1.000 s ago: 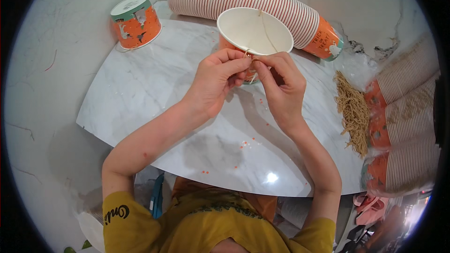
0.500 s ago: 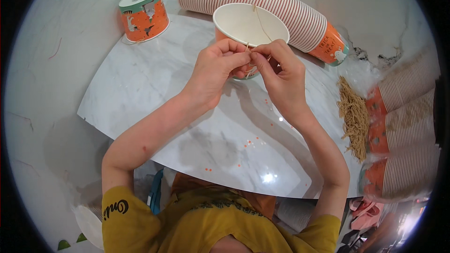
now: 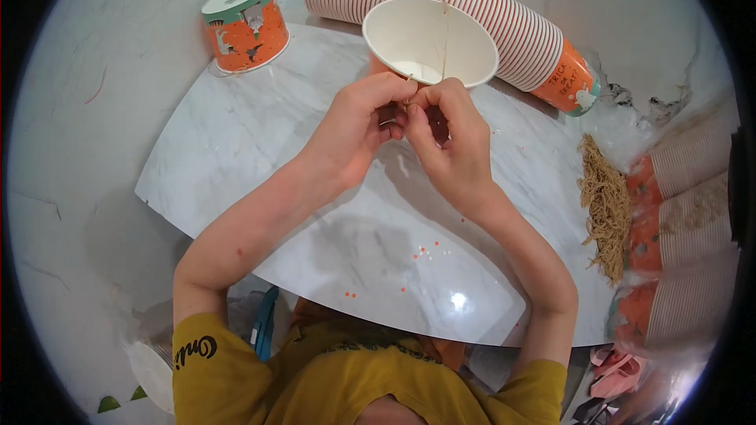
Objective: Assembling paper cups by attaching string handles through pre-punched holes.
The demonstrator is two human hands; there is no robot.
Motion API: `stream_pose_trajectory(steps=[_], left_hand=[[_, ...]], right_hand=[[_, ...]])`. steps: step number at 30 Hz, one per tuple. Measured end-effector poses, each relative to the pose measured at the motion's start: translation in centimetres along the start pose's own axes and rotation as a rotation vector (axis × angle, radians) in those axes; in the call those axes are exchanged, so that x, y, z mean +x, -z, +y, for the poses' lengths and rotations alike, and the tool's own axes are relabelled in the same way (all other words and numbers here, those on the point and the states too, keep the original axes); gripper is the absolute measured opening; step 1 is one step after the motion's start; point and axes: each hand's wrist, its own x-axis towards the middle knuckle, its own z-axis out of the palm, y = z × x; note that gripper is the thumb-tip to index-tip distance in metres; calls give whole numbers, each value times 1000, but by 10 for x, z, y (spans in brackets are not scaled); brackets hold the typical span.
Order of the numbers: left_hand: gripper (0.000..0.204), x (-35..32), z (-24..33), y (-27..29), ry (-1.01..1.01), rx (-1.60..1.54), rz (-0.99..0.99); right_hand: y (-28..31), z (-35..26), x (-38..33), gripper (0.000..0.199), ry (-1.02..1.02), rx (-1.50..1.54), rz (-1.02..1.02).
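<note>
On my remote feed, the left hand (image 3: 358, 122) and right hand (image 3: 449, 142) meet fingertip to fingertip, elbows bent outward and forearms angling in, thumbs and forefingers pinched narrow on a string (image 3: 446, 39) whose gripped part is mostly hidden. One white-lined paper cup (image 3: 398, 27) sits just beyond the fingers, mouth tilted toward my camera, the string running down inside from its far rim. Behind it I see one long stack of cups (image 3: 516, 41), too many to count; one upside-down cup (image 3: 248, 38) left; one bundle of twine (image 3: 604, 212) and three wrapped stacks (image 3: 693, 232) right.
</note>
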Motion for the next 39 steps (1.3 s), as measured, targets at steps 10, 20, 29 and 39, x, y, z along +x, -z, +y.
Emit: stream_pose_trajectory(steps=[10, 20, 29, 39], left_hand=[[11, 4, 6, 9, 56, 98, -170], [7, 5, 0, 8, 14, 243, -78], [9, 5, 6, 9, 31, 184, -153], [7, 2, 1, 4, -291, 395, 18]], right_hand=[[1, -7, -9, 17, 233, -146, 143], [3, -9, -15, 12, 176, -306, 52], [8, -12, -11, 10, 212, -331, 60], [8, -16, 5, 14, 317, -610, 140]])
